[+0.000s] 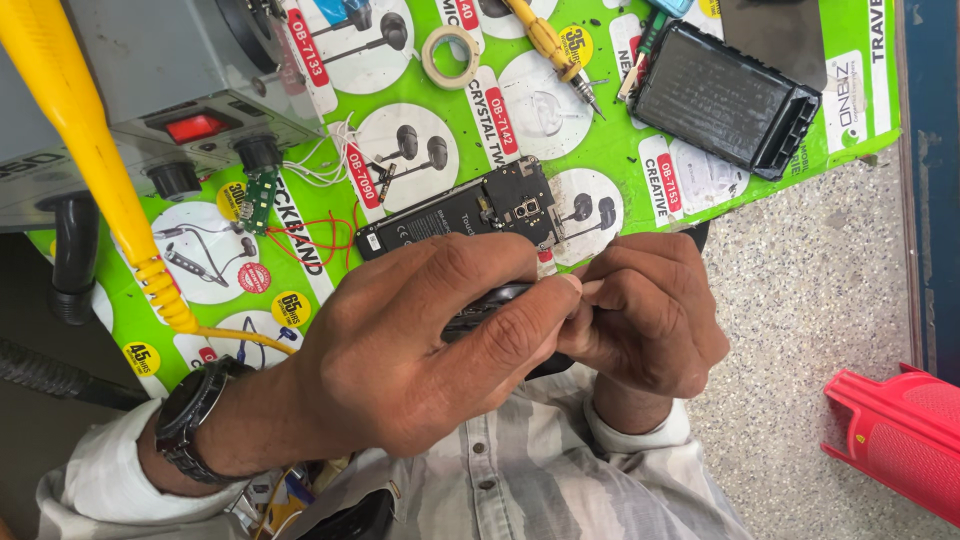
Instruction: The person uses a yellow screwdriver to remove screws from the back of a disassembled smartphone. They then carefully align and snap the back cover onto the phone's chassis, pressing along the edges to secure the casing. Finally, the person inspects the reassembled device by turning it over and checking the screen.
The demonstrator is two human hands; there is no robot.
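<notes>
My left hand (420, 340) wraps over a small dark device (490, 303), with the thumb stretched across it. My right hand (645, 310) closes on the same device from the right, fingertips pinched against my left thumb. Most of the device is hidden under both hands. Just beyond my knuckles lies an opened phone (465, 212) with its black circuit board exposed, flat on the green printed mat (600, 130). A dark wristwatch (195, 415) sits on my left wrist.
A grey power supply box (150, 90) with a red switch stands at the back left, with a yellow soldering handle (80, 140) and coiled cord before it. A tape roll (450, 55), a yellow screwdriver (550, 45) and a black ribbed case (725, 95) lie farther back. A red stool (900, 435) stands right.
</notes>
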